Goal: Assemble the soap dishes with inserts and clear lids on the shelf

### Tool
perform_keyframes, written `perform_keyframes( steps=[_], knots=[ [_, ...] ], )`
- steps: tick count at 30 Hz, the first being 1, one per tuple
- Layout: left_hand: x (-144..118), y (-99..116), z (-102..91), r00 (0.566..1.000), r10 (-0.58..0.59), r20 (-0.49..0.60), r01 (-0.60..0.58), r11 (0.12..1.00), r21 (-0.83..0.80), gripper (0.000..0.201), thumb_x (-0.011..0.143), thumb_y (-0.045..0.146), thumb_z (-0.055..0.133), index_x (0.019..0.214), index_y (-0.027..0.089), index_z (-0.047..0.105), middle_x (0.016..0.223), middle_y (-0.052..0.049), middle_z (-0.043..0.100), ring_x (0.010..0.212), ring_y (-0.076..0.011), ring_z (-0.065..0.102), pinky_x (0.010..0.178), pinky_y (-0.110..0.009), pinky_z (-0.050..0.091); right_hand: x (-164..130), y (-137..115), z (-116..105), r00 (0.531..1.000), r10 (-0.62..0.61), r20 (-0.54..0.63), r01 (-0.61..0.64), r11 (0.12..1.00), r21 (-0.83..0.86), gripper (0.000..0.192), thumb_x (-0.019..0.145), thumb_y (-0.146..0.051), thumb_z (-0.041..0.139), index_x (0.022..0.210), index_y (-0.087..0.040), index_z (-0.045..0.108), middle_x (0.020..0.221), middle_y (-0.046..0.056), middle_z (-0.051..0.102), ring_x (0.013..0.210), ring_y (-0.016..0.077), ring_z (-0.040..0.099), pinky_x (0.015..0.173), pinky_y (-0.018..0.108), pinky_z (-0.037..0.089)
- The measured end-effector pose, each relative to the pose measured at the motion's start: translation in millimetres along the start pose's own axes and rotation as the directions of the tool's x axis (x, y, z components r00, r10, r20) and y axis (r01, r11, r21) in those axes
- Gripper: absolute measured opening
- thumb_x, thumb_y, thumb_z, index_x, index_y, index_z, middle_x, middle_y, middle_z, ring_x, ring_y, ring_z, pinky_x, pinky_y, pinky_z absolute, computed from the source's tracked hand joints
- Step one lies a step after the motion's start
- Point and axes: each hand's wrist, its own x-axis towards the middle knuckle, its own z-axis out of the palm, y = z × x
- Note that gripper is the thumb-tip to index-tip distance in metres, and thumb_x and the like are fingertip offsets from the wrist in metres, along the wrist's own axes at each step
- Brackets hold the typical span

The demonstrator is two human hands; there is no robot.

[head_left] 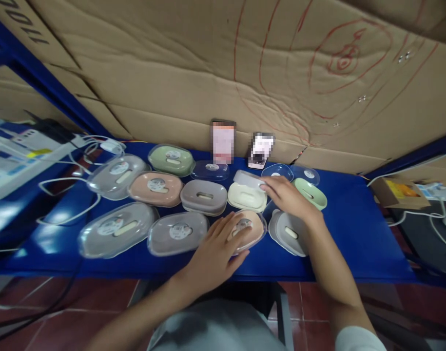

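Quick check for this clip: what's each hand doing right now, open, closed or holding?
Left hand: laid over the peach dish; whether it grips cannot be told.
Right hand: closed, holding one end of a pale piece.

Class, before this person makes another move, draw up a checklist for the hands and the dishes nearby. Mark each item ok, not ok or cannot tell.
1. The right hand has hold of the pale piece: ok, gripped at its right end.
2. The left hand is on the near peach dish: ok, resting over its lidded top.
3. The pale piece is set down and let go: not ok, it is in the fingers.
4. The pale piece is free of the cream dish: cannot tell, they overlap in this view.
5. A loose clear lid lies out of the hands' way: ok, on the blue table, apart from both.
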Motion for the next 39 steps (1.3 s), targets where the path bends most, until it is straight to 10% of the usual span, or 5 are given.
perform_keyframes(
  steps=[10,20,28,33,39],
  knots=[
    [2.2,12.0,11.5,0.959,-0.016,-0.282,0.084,0.969,0.231,0.036,0.103,0.012,0.063,0.136,0.025,0.07,0.14,-0.015,0.068,0.129,-0.0331,0.066,0.111,-0.054,0.053,-49.0,88.0,-45.1,0.896,0.235,-0.377,-0.341,0.907,-0.247,0.041,0.113,-0.038,0.045,0.131,-0.016,0.074,0.128,0.02,0.079,0.122,0.0367,0.073,0.106,0.058,0.053],
    [-20.7,27.1,30.1,0.993,-0.083,-0.079,0.099,0.969,0.226,0.028,0.11,0.02,0.056,0.134,0.017,0.069,0.146,-0.013,0.07,0.135,-0.0301,0.065,0.114,-0.046,0.045,-164.9,-67.9,7.1,0.966,0.18,-0.183,-0.22,0.949,-0.225,0.051,0.107,-0.055,0.062,0.153,-0.031,0.058,0.148,0.01,0.07,0.135,0.0349,0.066,0.118,0.057,0.04],
    [-7.4,35.2,24.4,0.99,-0.083,-0.111,0.084,0.996,0.004,0.023,0.112,0.019,0.052,0.127,0.021,0.069,0.132,-0.006,0.078,0.126,-0.0229,0.068,0.123,-0.045,0.032,-244.1,-46.4,51.6,0.917,0.297,-0.265,-0.358,0.907,-0.223,0.037,0.113,-0.025,0.051,0.149,-0.028,0.061,0.146,0.008,0.073,0.135,0.0241,0.068,0.123,0.047,0.035],
    [-2.0,37.0,39.2,0.985,-0.036,-0.169,0.043,0.998,0.037,0.023,0.109,0.014,0.058,0.126,0.022,0.071,0.136,-0.005,0.077,0.133,-0.023,0.066,0.135,-0.051,0.014,-246.3,-32.0,43.4,0.871,0.348,-0.347,-0.452,0.844,-0.288,0.033,0.113,-0.026,0.047,0.14,-0.027,0.066,0.131,0.008,0.079,0.118,0.0249,0.073,0.122,0.051,0.033],
    [-5.0,46.1,48.8,0.95,-0.033,-0.31,0.059,0.996,0.073,0.033,0.101,0.008,0.066,0.124,0.03,0.074,0.142,-0.007,0.072,0.137,-0.0251,0.063,0.128,-0.051,0.031,-238.3,-6.9,62.1,0.745,0.352,-0.567,-0.6,0.725,-0.338,0.034,0.11,-0.028,0.051,0.137,-0.022,0.069,0.136,0.016,0.075,0.129,0.0371,0.067,0.117,0.066,0.038]
  ],
)
